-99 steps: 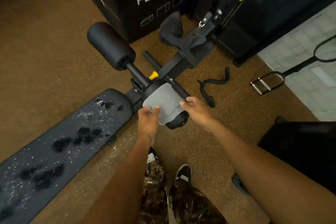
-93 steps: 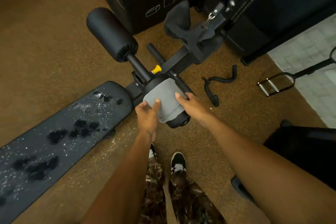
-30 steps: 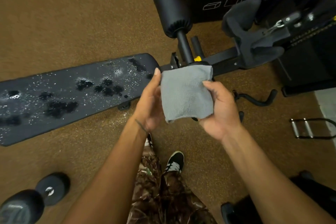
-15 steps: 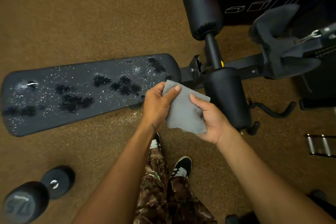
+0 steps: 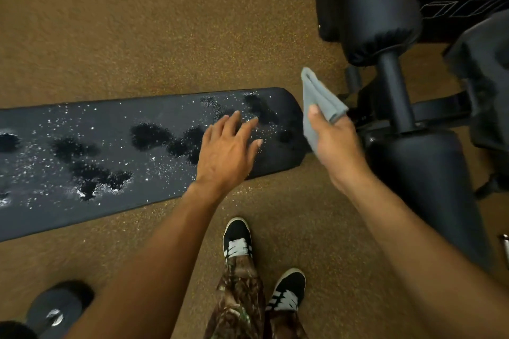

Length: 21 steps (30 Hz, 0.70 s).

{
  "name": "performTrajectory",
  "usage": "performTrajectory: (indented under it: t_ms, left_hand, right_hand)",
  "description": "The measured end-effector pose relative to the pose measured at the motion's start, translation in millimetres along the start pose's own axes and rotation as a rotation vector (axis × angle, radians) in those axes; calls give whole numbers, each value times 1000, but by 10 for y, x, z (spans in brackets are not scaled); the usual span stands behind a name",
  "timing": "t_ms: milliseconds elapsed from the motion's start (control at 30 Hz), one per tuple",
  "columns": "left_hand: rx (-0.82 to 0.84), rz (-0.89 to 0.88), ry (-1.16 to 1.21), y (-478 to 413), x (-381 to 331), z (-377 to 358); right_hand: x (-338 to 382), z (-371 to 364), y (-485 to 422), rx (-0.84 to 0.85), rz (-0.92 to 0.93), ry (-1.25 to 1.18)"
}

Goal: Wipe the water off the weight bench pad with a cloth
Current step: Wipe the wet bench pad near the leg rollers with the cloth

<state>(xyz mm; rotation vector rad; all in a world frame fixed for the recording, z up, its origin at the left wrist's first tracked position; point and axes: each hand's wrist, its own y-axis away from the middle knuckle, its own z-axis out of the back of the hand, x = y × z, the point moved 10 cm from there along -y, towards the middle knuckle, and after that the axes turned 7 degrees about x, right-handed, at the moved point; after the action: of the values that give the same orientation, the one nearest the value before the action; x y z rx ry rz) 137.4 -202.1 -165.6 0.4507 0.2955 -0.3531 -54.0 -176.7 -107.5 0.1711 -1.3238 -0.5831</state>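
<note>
My right hand (image 5: 334, 143) pinches the folded grey cloth (image 5: 319, 107), thumb on top, just off the end of the bench pad (image 5: 82, 129) beside the black foam roller (image 5: 429, 187). My left hand (image 5: 225, 154) is spread wide, fingers splayed, empty, hovering over the pad's wet end (contact: cannot tell). Pad carries dark puddles and scattered droplets along its length. Half a second ago both hands held the cloth together; left has since let go. Dumbbell (image 5: 55, 311) lies on the floor lower left.
</note>
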Motion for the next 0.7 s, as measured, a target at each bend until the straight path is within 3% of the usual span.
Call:
performTrajectory:
  t_ms: [100, 200, 700]
  left_hand:
    - [-59, -10, -80, -389, 139, 0]
    - [-84, 29, -123, -680, 330, -65]
    - [-188, 10, -180, -711, 419, -165]
  right_hand:
    - [38, -412, -466, 81, 279, 740]
    - [-621, -875, -689, 267, 215, 1216]
    - [-711, -979, -843, 216, 236, 1319]
